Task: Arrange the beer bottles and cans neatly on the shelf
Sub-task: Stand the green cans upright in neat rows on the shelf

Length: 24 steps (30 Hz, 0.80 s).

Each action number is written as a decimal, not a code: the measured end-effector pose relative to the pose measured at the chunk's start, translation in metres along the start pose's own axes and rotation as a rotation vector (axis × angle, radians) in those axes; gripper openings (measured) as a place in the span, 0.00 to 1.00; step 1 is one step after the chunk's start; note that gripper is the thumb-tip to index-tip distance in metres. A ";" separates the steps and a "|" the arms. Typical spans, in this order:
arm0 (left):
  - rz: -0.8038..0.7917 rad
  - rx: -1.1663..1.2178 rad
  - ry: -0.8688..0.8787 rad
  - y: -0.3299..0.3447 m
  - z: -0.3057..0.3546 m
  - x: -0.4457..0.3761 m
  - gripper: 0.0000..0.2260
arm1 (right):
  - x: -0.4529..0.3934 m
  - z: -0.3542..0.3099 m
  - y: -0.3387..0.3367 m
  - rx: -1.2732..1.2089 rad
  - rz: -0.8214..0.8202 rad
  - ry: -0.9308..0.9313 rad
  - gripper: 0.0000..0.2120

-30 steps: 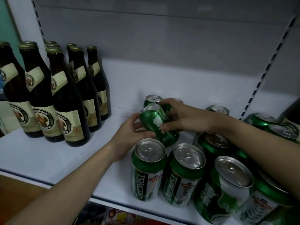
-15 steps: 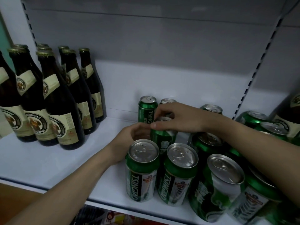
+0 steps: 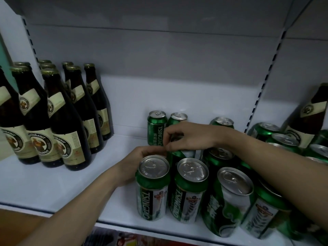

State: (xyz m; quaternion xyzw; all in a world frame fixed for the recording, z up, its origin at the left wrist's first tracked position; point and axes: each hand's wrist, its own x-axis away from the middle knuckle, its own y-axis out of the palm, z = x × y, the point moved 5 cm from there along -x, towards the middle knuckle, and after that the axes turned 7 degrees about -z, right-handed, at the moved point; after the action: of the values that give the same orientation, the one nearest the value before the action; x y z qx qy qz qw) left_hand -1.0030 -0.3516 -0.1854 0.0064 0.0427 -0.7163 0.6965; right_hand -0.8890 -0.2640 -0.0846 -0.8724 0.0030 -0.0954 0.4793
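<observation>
Both hands are in among the cans on the white shelf [image 3: 53, 183]. The right hand [image 3: 188, 137] comes over from above, fingers curled down round the top of a green can [image 3: 181, 153] in the second row, gripping it by the rim so it can be set upright into the gap behind the front row. The left hand [image 3: 136, 160] reaches in from the side, fingers curled behind the front-left can [image 3: 152, 187]; whether it actually grips anything I cannot tell, as that can hides the fingertips. It looks to be steadying the row while the held one settles. The cans are green with silver lids and white lettering down the side; front ones stand close together, the ones further right lean. The dark bottles [image 3: 67, 125] with cream labels stand in tidy rows well apart, on the left
</observation>
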 end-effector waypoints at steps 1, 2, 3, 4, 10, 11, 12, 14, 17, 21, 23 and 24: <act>0.041 0.000 0.001 -0.001 0.004 0.001 0.13 | 0.001 -0.001 -0.001 0.012 -0.002 0.008 0.07; 0.105 -0.027 0.017 -0.003 0.009 0.001 0.12 | 0.003 -0.001 -0.003 0.033 -0.002 0.020 0.09; 0.141 -0.062 0.043 -0.006 0.016 0.000 0.11 | 0.005 -0.002 -0.006 0.054 0.005 0.035 0.11; 0.189 -0.108 0.060 -0.008 0.025 -0.001 0.11 | 0.007 -0.002 -0.011 0.069 0.024 0.049 0.14; 0.301 -0.391 0.132 -0.005 0.086 -0.004 0.10 | 0.042 -0.004 -0.056 0.103 0.321 0.026 0.10; 0.304 -0.427 0.152 -0.003 0.095 -0.005 0.10 | 0.049 -0.002 -0.062 0.113 0.364 0.030 0.08; 0.310 -0.467 0.170 0.000 0.103 -0.007 0.10 | 0.057 0.000 -0.066 0.113 0.403 0.035 0.07; 0.316 -0.554 0.196 0.008 0.117 -0.012 0.10 | 0.071 0.006 -0.074 0.084 0.473 0.040 0.05; 0.340 -0.649 0.202 0.018 0.133 -0.025 0.08 | 0.094 0.013 -0.082 0.078 0.550 0.090 0.06; 0.295 -0.712 0.202 0.052 0.158 -0.055 0.07 | 0.134 0.020 -0.098 0.110 0.651 0.177 0.11; 0.238 -0.745 0.213 0.079 0.173 -0.076 0.07 | 0.161 0.026 -0.107 0.096 0.728 0.232 0.12; 0.209 -0.738 0.206 0.093 0.179 -0.088 0.07 | 0.176 0.031 -0.112 0.082 0.769 0.262 0.12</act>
State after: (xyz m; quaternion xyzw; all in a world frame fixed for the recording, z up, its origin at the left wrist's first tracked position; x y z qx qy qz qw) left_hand -0.8991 -0.2790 -0.0060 -0.1683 0.3659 -0.5738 0.7132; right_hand -0.7209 -0.1946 0.0213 -0.7685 0.3861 -0.0196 0.5098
